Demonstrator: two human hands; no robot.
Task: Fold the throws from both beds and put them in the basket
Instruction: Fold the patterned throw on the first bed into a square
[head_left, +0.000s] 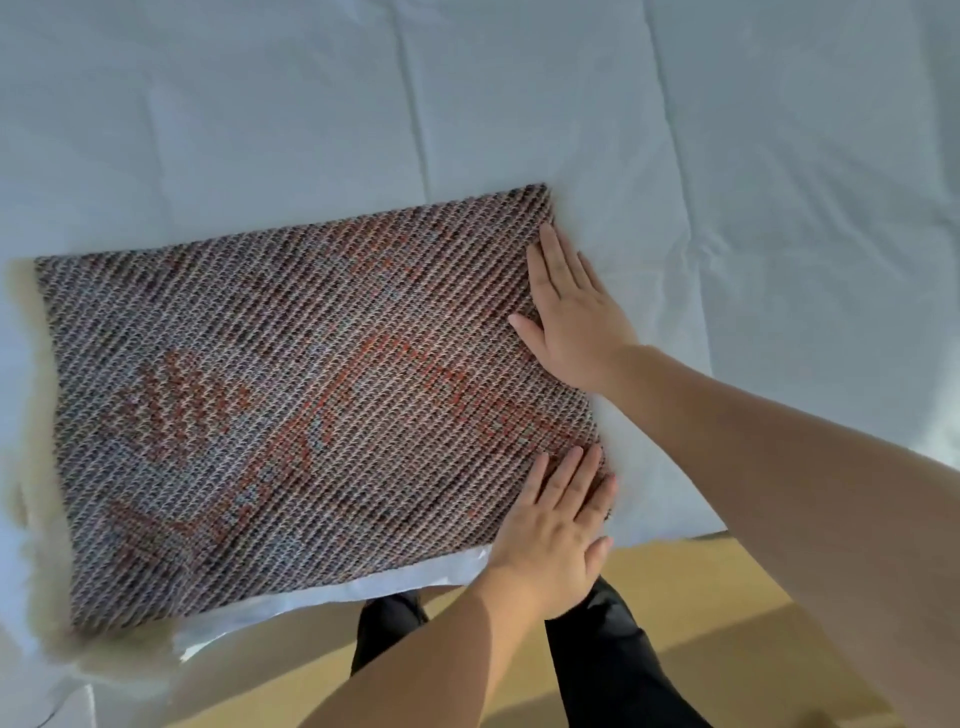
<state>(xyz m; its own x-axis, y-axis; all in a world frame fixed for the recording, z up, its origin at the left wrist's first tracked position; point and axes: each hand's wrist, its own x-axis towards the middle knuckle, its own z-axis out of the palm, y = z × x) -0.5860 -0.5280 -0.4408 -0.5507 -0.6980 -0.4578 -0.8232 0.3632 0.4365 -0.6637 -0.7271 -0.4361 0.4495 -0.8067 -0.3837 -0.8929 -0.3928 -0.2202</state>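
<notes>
A folded throw (291, 405), woven in brown, grey and orange with a cream fleece backing showing along its left edge, lies flat as a rectangle on the white bed (519, 104) near the front edge. My right hand (566, 312) presses flat on the throw's right edge near the far corner, fingers straight. My left hand (556, 525) presses flat on the near right corner, fingers spread. No basket is in view.
The white bedsheet stretches away beyond and to the right of the throw. Below the bed's edge there is tan flooring (727, 649), where my dark-trousered legs (597, 660) stand close to the bed.
</notes>
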